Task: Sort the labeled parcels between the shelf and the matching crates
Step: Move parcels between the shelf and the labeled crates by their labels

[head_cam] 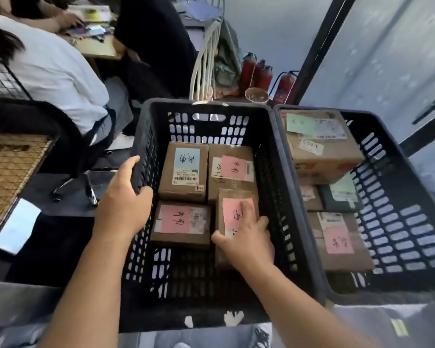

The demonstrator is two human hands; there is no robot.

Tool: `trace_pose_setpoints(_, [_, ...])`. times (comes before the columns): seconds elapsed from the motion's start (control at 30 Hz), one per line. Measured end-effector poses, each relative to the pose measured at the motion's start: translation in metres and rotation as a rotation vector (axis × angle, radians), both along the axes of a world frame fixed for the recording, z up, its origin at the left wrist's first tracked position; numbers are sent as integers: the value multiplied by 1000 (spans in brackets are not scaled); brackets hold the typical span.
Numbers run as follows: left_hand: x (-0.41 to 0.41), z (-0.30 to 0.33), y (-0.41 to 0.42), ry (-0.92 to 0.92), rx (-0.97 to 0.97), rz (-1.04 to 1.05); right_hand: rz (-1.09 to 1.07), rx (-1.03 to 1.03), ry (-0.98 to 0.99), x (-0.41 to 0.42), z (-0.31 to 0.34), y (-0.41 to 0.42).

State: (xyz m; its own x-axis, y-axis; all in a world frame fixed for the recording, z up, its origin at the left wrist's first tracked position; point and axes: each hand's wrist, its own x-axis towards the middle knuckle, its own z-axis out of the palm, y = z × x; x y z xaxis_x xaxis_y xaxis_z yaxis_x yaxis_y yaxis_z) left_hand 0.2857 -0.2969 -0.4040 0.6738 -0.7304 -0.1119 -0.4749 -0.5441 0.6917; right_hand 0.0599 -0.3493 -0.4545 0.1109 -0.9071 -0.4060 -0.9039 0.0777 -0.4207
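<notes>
Two bare forearms entered from the bottom of the frame, with no sleeves, watch, rings or gloves showing on either. The left hand [124, 197] was broad, with short trimmed nails; the right hand [246, 237] looked the same, its knuckles plain and unmarked. At the bottom centre of the frame a strip of light, faded denim showed, frayed at one spot.
</notes>
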Motion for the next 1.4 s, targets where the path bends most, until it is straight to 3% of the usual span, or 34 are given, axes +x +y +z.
trace_pose_setpoints(0.2, [-2, -3, -1, -33, -11, 16, -47, 126, 40, -6, -20, -1])
trace_pose_setpoints(0.53, [-1, -10, 0, -54, -2, 32, 51, 138, 12, 6, -76, -19])
trace_pose_setpoints(0.8, [-3, -9, 2, -87, -7, 23, 120, 106, 12, 5, -80, -25])
trace_pose_setpoints(0.93, [-4, -7, 2, -73, -7, 16, 154, 14, 52, 8, -56, -28])
trace_pose_setpoints(1.1, [-6, 2, 6, -62, -33, -31, 294, -196, -44, 6, 7, -23])
trace_pose_setpoints(1.4, [-53, 75, 26, -225, -183, -105, 444, -582, -217, -39, 146, -9])
